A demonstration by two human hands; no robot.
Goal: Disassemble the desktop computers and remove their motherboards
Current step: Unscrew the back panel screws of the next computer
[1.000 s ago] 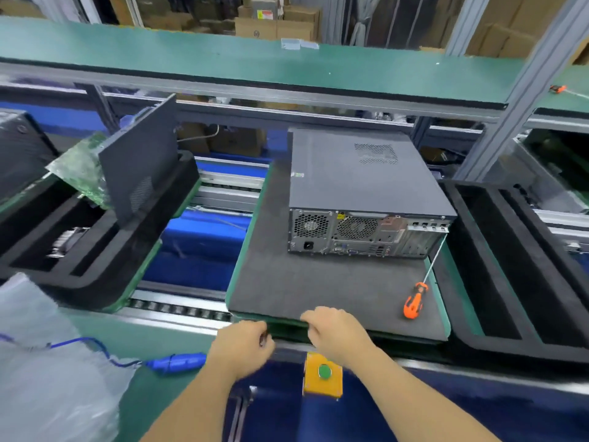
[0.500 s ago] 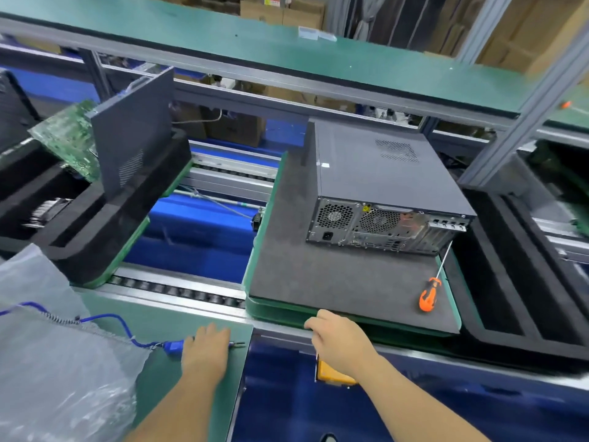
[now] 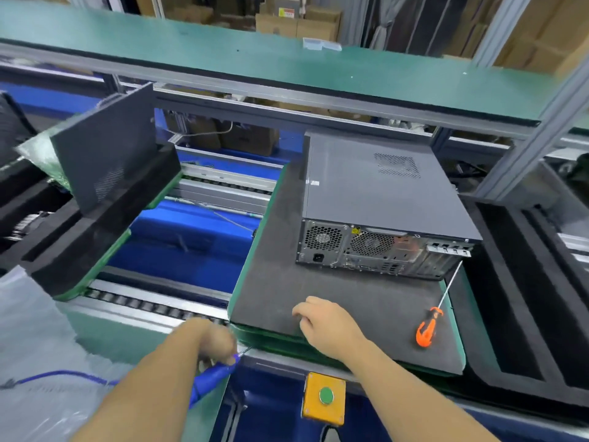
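The left hand [image 3: 216,342] is blurred, gripping a blue corded electric screwdriver [image 3: 212,378]. The right hand [image 3: 325,327], fingers loosely curled and empty, rests on the grey foam pad [image 3: 318,282] before the closed grey desktop computer case [image 3: 379,199]. An orange-handled screwdriver [image 3: 428,327] lies right of that case.

No text can be read anywhere. The label on a cardboard box [image 3: 288,12] at the top centre, a small white sticker on the computer case [image 3: 382,189] and a yellow sticker on its rear panel are all too blurred.

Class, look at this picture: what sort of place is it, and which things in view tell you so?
Most likely a factory line for taking apart electronics. A desktop computer lies on a padded pallet over conveyor rollers, an orange screwdriver lies beside it, and a push-button box sits at the bench edge.
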